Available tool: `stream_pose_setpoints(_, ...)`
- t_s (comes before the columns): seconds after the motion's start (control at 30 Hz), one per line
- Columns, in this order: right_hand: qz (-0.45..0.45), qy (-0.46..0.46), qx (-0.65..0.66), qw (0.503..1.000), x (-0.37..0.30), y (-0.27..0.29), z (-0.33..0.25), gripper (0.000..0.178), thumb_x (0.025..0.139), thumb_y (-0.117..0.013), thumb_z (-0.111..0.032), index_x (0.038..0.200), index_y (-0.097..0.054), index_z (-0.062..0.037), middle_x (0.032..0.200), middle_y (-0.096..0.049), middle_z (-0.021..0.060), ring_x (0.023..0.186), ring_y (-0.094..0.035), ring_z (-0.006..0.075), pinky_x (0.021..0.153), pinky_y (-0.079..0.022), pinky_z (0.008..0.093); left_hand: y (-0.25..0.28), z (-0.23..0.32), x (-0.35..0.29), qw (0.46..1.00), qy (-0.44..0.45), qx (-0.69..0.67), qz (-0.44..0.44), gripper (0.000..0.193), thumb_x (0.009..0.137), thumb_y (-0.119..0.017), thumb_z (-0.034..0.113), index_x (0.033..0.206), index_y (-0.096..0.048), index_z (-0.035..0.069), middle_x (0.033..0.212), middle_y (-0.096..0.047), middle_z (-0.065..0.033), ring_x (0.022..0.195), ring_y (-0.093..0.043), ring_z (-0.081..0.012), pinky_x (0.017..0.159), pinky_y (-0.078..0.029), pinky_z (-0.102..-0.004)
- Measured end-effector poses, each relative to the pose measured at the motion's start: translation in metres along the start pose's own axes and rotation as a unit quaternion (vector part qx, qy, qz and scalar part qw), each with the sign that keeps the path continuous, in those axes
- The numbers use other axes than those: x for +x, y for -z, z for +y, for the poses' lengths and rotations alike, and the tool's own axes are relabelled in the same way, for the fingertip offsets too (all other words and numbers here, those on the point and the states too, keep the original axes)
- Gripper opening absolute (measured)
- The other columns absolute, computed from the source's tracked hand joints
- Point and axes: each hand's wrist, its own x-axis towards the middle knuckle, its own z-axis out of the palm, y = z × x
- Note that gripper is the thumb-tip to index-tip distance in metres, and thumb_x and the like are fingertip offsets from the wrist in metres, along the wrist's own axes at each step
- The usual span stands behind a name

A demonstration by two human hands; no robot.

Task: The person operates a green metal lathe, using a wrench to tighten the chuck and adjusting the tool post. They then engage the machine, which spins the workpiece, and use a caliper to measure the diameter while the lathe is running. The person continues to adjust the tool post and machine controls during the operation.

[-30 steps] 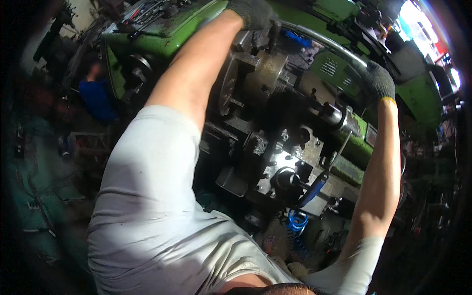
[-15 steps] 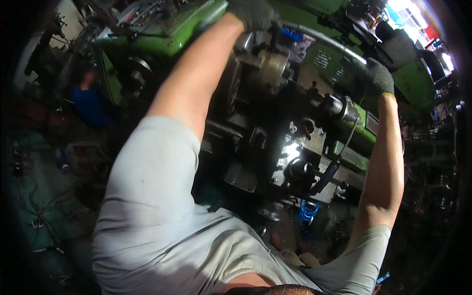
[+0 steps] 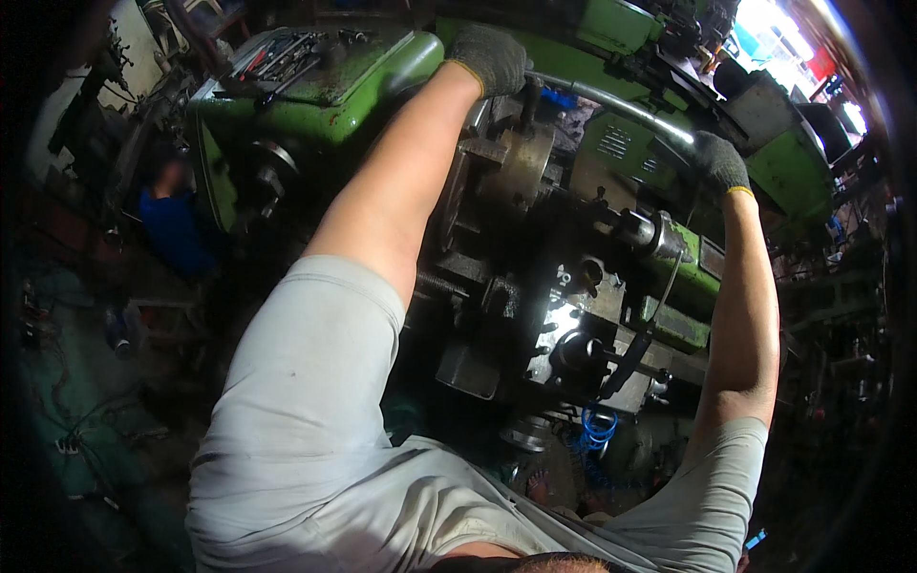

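Note:
Both my hands wear dark grey knitted gloves with yellow cuffs. My left hand (image 3: 489, 59) is closed at the top of an upright chuck key (image 3: 530, 100), whose lower end meets the round metal lathe chuck (image 3: 523, 162). From there a long bare metal pipe (image 3: 621, 103) slants down to the right. My right hand (image 3: 718, 160) is wrapped round the pipe's right end. Fingers of the left hand hide how pipe and key join. Both arms are stretched far out over the green lathe (image 3: 325, 76).
Spanners and other hand tools (image 3: 282, 62) lie on the lathe's headstock. Right of the chuck stands the tailstock (image 3: 650, 234). An air gun (image 3: 629, 363) with a blue coiled hose (image 3: 599, 430) hangs at the front. A person in blue (image 3: 177, 224) is at the left.
My right hand and the pipe's right end have shifted slightly left and down in the picture. The left hand keeps its hold, and the view has moved a little.

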Motion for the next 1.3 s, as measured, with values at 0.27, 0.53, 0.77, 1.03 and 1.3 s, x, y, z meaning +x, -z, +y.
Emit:
stream_pose_setpoints(0.27, -0.035, 0.001, 0.009, 0.999, 0.014, 0.003, -0.004, 0.062, 0.096, -0.055, -0.061, 0.109, -0.068, -0.0012, 0.113, -0.069, 0.0302, 0.113, -0.063, 0.0475, 0.093, -0.050, 0.0519, -0.004, -0.003, 0.010, 0.998, -0.046, 0.031, -0.016, 0.036, 0.076, -0.070, 0.038, 0.100, -0.081, 0.015, 0.104, -0.076, -0.0169, 0.098, -0.074, -0.0363, 0.086, -0.059, -0.0479)
stream_pose_setpoints(0.53, 0.005, -0.028, -0.012, 1.000, 0.037, -0.031, 0.026, 0.069, 0.095, -0.052, -0.069, 0.110, -0.070, -0.0044, 0.114, -0.070, 0.0276, 0.111, -0.064, 0.0467, 0.093, -0.049, 0.0526, -0.010, -0.005, 0.041, 0.994, -0.086, 0.073, -0.007, 0.035, 0.086, -0.060, 0.038, 0.088, -0.081, 0.011, 0.091, -0.077, -0.0182, 0.087, -0.076, -0.0352, 0.078, -0.059, -0.0503)
stream_pose_setpoints(0.77, 0.006, -0.030, -0.030, 0.999, 0.016, -0.005, -0.020, 0.047, 0.084, -0.072, -0.046, 0.113, -0.078, -0.0083, 0.112, -0.074, 0.0235, 0.104, -0.072, 0.0398, 0.092, -0.053, 0.0476, -0.022, -0.020, 0.042, 0.995, -0.079, 0.065, 0.008, 0.032, 0.085, -0.061, 0.036, 0.088, -0.082, 0.011, 0.091, -0.078, -0.0176, 0.088, -0.077, -0.0360, 0.078, -0.060, -0.0497)
stream_pose_setpoints(1.03, 0.063, -0.046, 0.023, 0.997, -0.015, 0.003, -0.009, 0.064, 0.094, -0.059, -0.063, 0.127, -0.069, -0.0083, 0.127, -0.068, 0.0214, 0.118, -0.064, 0.0407, 0.099, -0.050, 0.0459, -0.003, -0.010, 0.032, 0.993, -0.108, 0.022, -0.050, 0.040, 0.080, -0.066, 0.041, 0.107, -0.079, 0.014, 0.108, -0.076, -0.0177, 0.102, -0.073, -0.0378, 0.091, -0.056, -0.0480)
stream_pose_setpoints(1.3, 0.341, -0.127, 0.289, 0.886, -0.244, 0.020, -0.079, 0.032, 0.105, -0.061, -0.018, 0.127, -0.066, 0.0042, 0.131, -0.067, 0.0119, 0.121, -0.061, 0.0206, 0.104, -0.046, 0.0330, 0.000, -0.004, 0.031, 0.967, -0.130, -0.199, -0.096, 0.067, 0.084, -0.067, 0.069, 0.127, -0.073, 0.018, 0.124, -0.073, -0.0146, 0.113, -0.070, -0.0338, 0.100, -0.053, -0.0454)
